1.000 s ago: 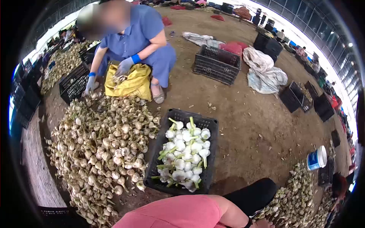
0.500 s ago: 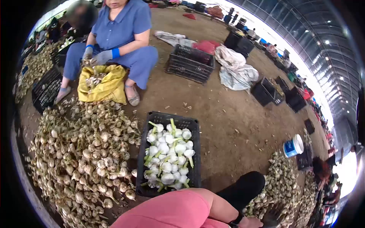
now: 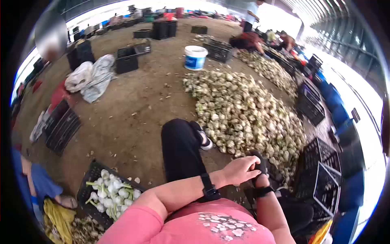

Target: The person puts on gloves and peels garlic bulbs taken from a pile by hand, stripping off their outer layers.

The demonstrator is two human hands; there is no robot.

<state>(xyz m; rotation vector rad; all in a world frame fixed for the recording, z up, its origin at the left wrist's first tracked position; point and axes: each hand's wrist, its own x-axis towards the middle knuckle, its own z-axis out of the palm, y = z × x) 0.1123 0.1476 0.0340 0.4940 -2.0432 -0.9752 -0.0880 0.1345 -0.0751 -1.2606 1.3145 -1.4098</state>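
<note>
My left hand point(image 3: 240, 170) is bare, with a black strap round the forearm behind it. Its fingers are closed on a dark glove point(image 3: 258, 159) at my right hand. My right hand point(image 3: 261, 179) wears this glove, and bare skin shows between the glove and a black wrist strap. The right fingers are mostly hidden by the glove and my left hand. Just beyond both hands lies a large heap of untrimmed garlic bulbs point(image 3: 243, 114). To the left, a black crate point(image 3: 84, 191) holds clean white garlic point(image 3: 111, 195) with green stems.
A white and blue bucket point(image 3: 195, 57) stands behind the heap. Black crates point(image 3: 319, 162) line my right side. Pale sacks point(image 3: 95, 77) lie on the dirt floor at left. Another person's leg and yellow sack point(image 3: 57, 215) are at lower left. Several people work farther back.
My view has swung to the right, so the crate of white garlic and the seated person shift to the lower left. Both my hands and the glove have come into view.
</note>
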